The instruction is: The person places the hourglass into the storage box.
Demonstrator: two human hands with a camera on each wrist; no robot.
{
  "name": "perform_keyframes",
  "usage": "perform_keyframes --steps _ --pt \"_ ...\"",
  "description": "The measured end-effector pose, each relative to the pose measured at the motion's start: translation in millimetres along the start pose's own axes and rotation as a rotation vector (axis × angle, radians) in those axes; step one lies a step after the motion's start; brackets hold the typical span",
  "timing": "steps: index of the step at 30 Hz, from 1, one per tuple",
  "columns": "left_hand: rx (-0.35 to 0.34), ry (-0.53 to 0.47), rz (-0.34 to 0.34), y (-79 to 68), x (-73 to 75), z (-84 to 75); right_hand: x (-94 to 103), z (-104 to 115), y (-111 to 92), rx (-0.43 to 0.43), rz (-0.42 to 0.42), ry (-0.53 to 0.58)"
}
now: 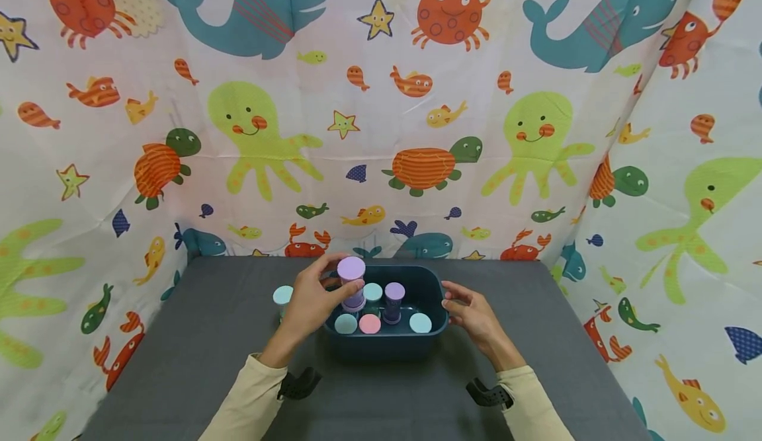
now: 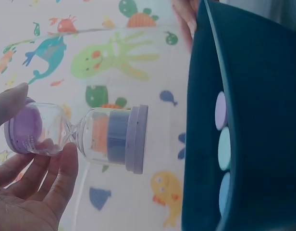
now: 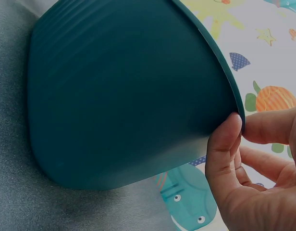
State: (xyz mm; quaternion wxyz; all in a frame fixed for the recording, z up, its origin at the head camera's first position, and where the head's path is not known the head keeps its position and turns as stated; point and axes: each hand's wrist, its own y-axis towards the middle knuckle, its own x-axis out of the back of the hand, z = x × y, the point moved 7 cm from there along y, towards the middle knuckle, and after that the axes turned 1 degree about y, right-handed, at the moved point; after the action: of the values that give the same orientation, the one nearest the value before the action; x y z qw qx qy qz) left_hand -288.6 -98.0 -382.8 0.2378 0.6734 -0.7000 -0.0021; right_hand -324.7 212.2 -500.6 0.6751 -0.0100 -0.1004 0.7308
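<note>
My left hand (image 1: 318, 295) grips a purple-capped hourglass (image 2: 76, 132) by one end, over the left part of a dark teal bin (image 1: 381, 345). Clear glass bulbs show between its two lilac caps in the left wrist view, with purple sand at the held end. Thumb and fingers of my right hand (image 3: 258, 159) pinch the bin's rim at its right side. Inside the bin stand several hourglasses, among them a purple one (image 1: 394, 292), a pink-capped one (image 1: 370, 324) and a pale-blue-capped one (image 1: 420, 322).
Left of the bin, partly behind my left wrist, another hourglass with a pale blue cap (image 1: 282, 294) stands on the grey table (image 1: 238, 322). A curtain (image 1: 357, 183) printed with sea animals hangs behind the table and along both sides.
</note>
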Motion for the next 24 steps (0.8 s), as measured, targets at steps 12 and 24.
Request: perform_keyframes --steps 12,24 --pt "-0.004 -0.06 0.21 15.2 -49.7 7.1 -1.0 1.9 -1.0 -0.007 0.005 0.001" --pt "0.037 -0.075 0.393 20.5 -83.4 21.7 -1.1 0.0 -0.2 -0.01 0.007 0.01"
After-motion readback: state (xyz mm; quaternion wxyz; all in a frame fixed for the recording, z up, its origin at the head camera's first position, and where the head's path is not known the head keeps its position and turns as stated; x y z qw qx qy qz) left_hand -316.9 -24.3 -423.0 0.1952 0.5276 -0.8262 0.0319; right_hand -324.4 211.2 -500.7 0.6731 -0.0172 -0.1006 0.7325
